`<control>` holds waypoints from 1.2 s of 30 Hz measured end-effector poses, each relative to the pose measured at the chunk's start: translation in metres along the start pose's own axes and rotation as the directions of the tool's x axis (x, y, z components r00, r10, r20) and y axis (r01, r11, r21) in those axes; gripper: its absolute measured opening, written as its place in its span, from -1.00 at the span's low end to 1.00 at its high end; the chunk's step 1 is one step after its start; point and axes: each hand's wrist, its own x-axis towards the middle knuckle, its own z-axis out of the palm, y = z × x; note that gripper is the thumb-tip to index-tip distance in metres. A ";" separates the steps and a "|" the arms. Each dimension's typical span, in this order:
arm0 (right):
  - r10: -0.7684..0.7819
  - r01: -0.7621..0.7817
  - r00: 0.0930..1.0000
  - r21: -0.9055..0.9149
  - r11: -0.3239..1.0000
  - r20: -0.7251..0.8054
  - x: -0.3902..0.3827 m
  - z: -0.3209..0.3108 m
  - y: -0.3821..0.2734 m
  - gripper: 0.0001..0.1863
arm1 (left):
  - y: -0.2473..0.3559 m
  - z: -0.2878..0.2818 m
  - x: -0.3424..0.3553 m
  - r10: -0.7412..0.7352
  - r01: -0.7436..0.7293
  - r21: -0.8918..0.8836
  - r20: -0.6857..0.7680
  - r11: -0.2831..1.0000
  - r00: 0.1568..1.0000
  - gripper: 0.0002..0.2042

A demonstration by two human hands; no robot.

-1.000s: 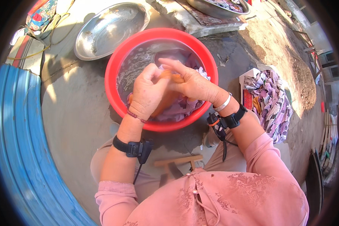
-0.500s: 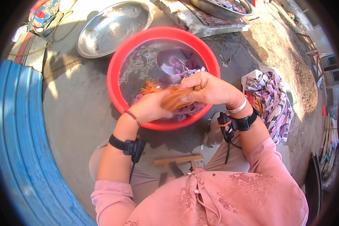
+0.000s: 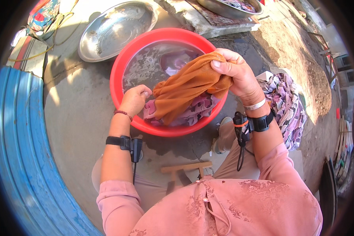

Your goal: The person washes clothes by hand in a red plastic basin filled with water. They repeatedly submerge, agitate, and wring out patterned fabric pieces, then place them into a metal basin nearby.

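Observation:
Above the red basin [image 3: 117, 84] my right hand [image 3: 240, 76] is closed on the upper right end of a wet orange cloth [image 3: 187, 84], thumb on top. The cloth hangs in folds down to the left. Purple patterned fabric [image 3: 185, 114] shows beneath it; I cannot tell whether the two are one garment. By the cloth's left edge, over the basin's left side, my left hand [image 3: 134, 100] is closed with its fingers curled in. What those fingers hold, if anything, is hidden. Cloudy water with suds fills the basin, and more purple fabric [image 3: 173, 65] lies in it.
A large metal basin [image 3: 116, 33] stands behind to the left. Another metal basin [image 3: 232, 10] with cloth sits on a slab [image 3: 208, 29] at the back. Purple patterned laundry [image 3: 285, 104] is heaped on the right. Blue corrugated metal [image 3: 21, 137] runs along the left.
My right hand has risen to the upper right and drawn the orange cloth up and out wide. My left hand has moved left, away from the bunched cloth, and its fingers have curled.

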 end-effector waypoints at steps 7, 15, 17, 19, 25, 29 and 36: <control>0.006 0.004 0.961 -0.035 0.999 0.278 -0.012 0.026 -0.008 -0.76 | 0.039 0.042 0.002 0.253 -0.258 -0.034 -0.106 0.966 0.962 -0.45; 0.141 -0.135 0.957 -0.039 0.990 0.253 -0.020 0.024 -0.010 -0.78 | -0.025 0.077 0.041 0.259 -0.235 -0.218 0.091 0.947 0.962 -0.78; 0.020 -0.026 0.979 0.026 0.999 0.201 -0.019 0.010 -0.011 -0.75 | 0.018 0.052 0.033 0.195 -0.196 -0.084 -0.022 0.977 0.981 -0.82; -0.003 -0.027 0.981 0.151 0.988 0.193 -0.012 0.001 -0.010 -0.73 | 0.015 0.019 0.033 0.165 -0.189 -0.073 -0.255 0.979 0.953 -0.85; -0.085 0.076 0.996 0.252 0.965 0.027 0.005 -0.007 0.000 -0.73 | 0.054 -0.049 0.016 0.104 -0.409 -0.364 -0.627 0.837 0.772 -0.86; -0.121 0.149 0.981 0.182 0.972 -0.154 0.017 -0.004 0.005 -0.77 | 0.098 -0.062 -0.010 0.218 -0.560 -0.276 -0.719 0.781 0.659 -0.85; -0.072 0.160 0.931 0.222 0.962 -0.359 0.033 -0.016 0.013 -0.79 | 0.131 -0.082 -0.038 0.358 -0.598 -0.321 -0.566 0.734 0.743 -0.85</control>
